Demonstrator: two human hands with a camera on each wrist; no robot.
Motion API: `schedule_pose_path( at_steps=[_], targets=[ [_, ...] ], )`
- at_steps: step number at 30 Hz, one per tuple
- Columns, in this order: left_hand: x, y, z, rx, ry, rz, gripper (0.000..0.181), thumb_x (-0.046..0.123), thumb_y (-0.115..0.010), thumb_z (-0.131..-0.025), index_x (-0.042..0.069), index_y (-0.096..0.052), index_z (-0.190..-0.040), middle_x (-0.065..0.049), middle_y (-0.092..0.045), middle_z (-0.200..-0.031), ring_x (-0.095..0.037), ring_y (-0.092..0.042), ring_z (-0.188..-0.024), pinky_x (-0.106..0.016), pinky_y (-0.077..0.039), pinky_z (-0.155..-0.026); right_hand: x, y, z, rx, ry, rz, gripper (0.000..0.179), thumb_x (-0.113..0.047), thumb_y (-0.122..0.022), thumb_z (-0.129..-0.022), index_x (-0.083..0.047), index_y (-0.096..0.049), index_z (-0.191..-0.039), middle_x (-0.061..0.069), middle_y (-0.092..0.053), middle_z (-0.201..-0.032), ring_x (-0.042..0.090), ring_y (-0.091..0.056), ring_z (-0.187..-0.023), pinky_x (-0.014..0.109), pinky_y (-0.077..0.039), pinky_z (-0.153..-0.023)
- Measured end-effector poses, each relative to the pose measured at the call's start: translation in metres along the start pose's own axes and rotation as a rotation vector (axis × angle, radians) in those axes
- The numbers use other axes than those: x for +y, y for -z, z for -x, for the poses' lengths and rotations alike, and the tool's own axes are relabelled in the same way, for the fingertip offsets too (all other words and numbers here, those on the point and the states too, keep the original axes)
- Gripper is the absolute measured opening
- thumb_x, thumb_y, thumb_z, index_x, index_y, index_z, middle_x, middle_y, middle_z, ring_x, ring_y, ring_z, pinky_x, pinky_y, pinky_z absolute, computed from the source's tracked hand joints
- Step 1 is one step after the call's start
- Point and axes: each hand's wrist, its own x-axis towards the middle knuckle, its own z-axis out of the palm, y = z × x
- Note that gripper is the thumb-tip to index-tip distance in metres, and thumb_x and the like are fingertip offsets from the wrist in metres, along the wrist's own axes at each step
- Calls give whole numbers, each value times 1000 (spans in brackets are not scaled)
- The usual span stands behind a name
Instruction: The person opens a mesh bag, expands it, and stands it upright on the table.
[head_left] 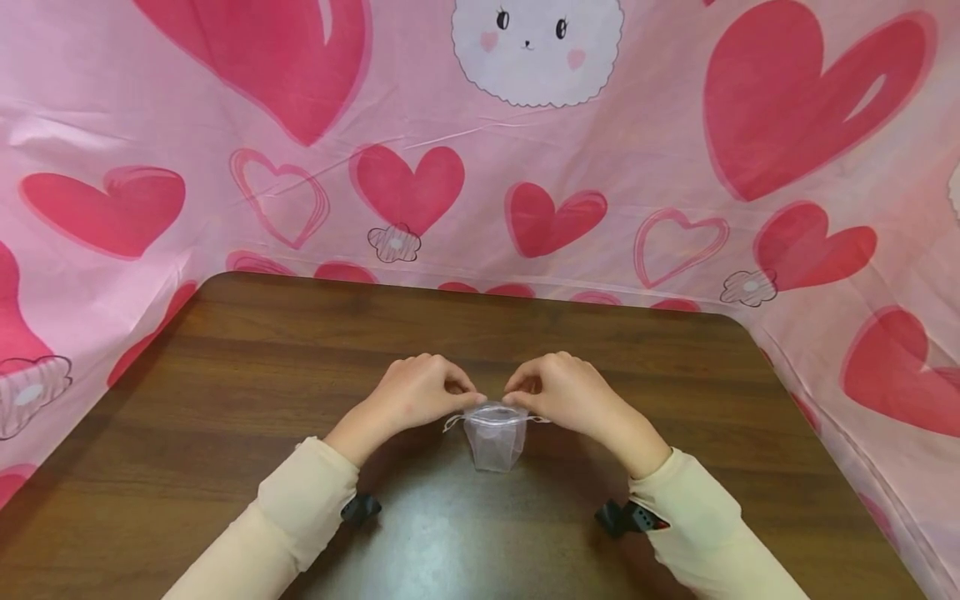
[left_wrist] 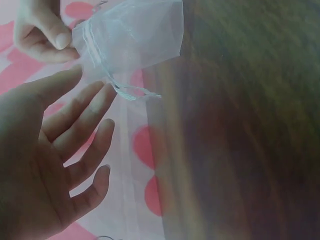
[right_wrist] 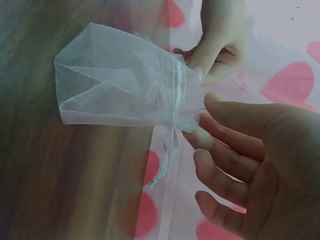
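A small sheer white drawstring pouch (head_left: 497, 446) hangs between both hands over the table, its mouth upward. My left hand (head_left: 423, 392) pinches one side of the rim between thumb and fingers. On the opposite side my right hand (head_left: 566, 392) pinches the rim in the same way. Below the rim runs a pale ribbon drawstring (right_wrist: 177, 90), its looped ends sticking out at both sides. Through the thin fabric in the right wrist view, the pouch shows folds and creases. Its mouth appears as a narrow oval in the head view.
The brown wooden table (head_left: 247, 400) spreads out around the hands. Behind it and at both sides hangs a pink cloth (head_left: 480, 183) printed with red hearts. Black wrist cameras sit under both cream sleeves (head_left: 307, 500).
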Motion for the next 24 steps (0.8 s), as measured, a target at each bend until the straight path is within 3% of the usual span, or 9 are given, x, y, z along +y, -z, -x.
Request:
schedule_pose_path(
  at_steps=[7,13,16,20,24],
  targets=[
    [4,1,-6,-41,-49,-56,9,41,-73,-88,34,-79,-86,25,-63,-67,0,-56,-62,-32,-43,-58,-9,4,-11,-124,-46,133,8,-31,-81,-82,-25,-77,-82,-16,-62,-67,5,-54,-61,31,-45,-57],
    [6,-3,-6,-19,-47,-74,7,41,-74,-87,36,-78,-84,26,-61,-65,0,-54,-61,-32,-42,-57,-10,-1,-13,-186,-105,166,12,-32,-82,-81,-27,-75,-73,-16,-61,-64,7,-55,-60,33,-47,-58],
    [8,-4,-5,-29,-36,-73,9,44,-74,-86,37,-78,-83,26,-62,-66,2,-55,-62,-32,-43,-58,-9,-3,-12,-184,-97,166,14,-28,-82,-82,-26,-75,-70,-16,-59,-62,8,-53,-57,32,-45,-55],
    [9,-4,-4,-94,-19,-68,11,47,-75,-84,37,-77,-81,27,-63,-68,2,-57,-65,-33,-44,-62,-8,-6,-10,-137,-57,179,17,-24,-82,-82,-24,-73,-68,-15,-56,-59,8,-49,-55,30,-42,-51],
    [10,-5,-4,-154,-22,-73,6,39,-76,-83,38,-77,-77,26,-63,-69,-1,-57,-63,-34,-45,-64,-7,-7,-8,-97,-21,194,16,-21,-81,-82,-22,-72,-69,-14,-53,-59,8,-46,-55,29,-40,-51]
  ],
)
